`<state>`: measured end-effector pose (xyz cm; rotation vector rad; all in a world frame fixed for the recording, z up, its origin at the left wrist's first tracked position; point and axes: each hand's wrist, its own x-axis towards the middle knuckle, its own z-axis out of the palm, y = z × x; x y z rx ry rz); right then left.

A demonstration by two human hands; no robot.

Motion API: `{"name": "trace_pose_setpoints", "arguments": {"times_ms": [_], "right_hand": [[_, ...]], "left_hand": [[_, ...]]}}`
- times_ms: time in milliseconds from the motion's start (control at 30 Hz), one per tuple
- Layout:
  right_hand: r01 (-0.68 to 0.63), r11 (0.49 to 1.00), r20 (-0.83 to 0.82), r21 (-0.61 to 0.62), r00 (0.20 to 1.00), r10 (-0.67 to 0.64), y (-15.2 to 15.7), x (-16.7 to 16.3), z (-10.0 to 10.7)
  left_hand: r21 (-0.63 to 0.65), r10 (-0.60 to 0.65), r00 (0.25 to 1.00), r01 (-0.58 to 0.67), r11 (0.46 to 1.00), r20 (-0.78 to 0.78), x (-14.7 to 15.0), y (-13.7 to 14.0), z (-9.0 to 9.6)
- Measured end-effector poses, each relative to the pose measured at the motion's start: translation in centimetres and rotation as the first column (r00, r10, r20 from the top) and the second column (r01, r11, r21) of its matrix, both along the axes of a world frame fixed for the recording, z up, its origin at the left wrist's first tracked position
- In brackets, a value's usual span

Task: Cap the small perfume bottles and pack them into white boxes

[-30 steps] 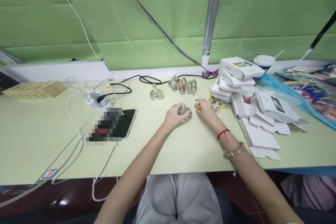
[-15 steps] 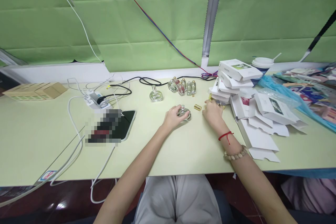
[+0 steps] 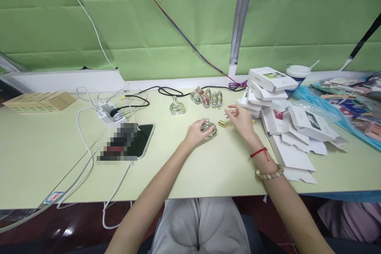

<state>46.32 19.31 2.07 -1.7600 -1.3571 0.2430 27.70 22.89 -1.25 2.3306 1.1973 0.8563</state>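
My left hand is closed around a clear glass perfume bottle, which stands upright on the table with its neck showing. To its right, my right hand pinches a small clear cap just above the table; the fingers partly cover it. Between the two hands lies a short gold cylinder. Another clear perfume bottle stands farther back on the left. Several small glass bottles, some pinkish, are grouped behind the hands. Part of something yellow shows behind my right hand.
White cartons are stacked at the right, with opened ones spread before them. A lidded paper cup stands behind. On the left are a phone, a power strip with cables, and brown boxes.
My right hand has lifted away from the spot beside the cartons and moved left and back, now with the clear cap in its fingers. My left hand stays on the perfume bottle.
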Motion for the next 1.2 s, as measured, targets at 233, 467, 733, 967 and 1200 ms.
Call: {"name": "trace_pose_setpoints", "arguments": {"times_ms": [233,467,733,967,1200], "right_hand": [[-0.340,0.925,-0.620,0.168,0.693,0.367,1.1,-1.8,-0.2],[-0.454,0.826,-0.753,0.335,0.398,0.524,0.4,-3.2,-0.3],[-0.436,0.851,-0.737,0.294,0.463,0.492,0.8,-2.9,-0.7],[-0.401,0.876,-0.678,0.268,0.568,0.467,0.7,-2.9,-0.6],[-0.322,0.873,-0.597,0.365,0.638,0.485,0.5,-3.2,-0.1]], "left_hand": [[0.012,-0.047,0.998,0.047,0.999,-0.030,-0.1,-0.2,0.3],[-0.009,-0.049,0.998,0.049,0.999,-0.042,0.0,-0.3,0.3],[0.006,-0.039,0.995,0.040,0.999,-0.087,0.0,-0.5,0.5],[0.026,-0.050,0.995,0.053,0.998,-0.081,0.0,-0.5,0.5],[0.004,-0.133,0.987,0.134,0.991,-0.091,0.5,-1.2,0.6]]}}
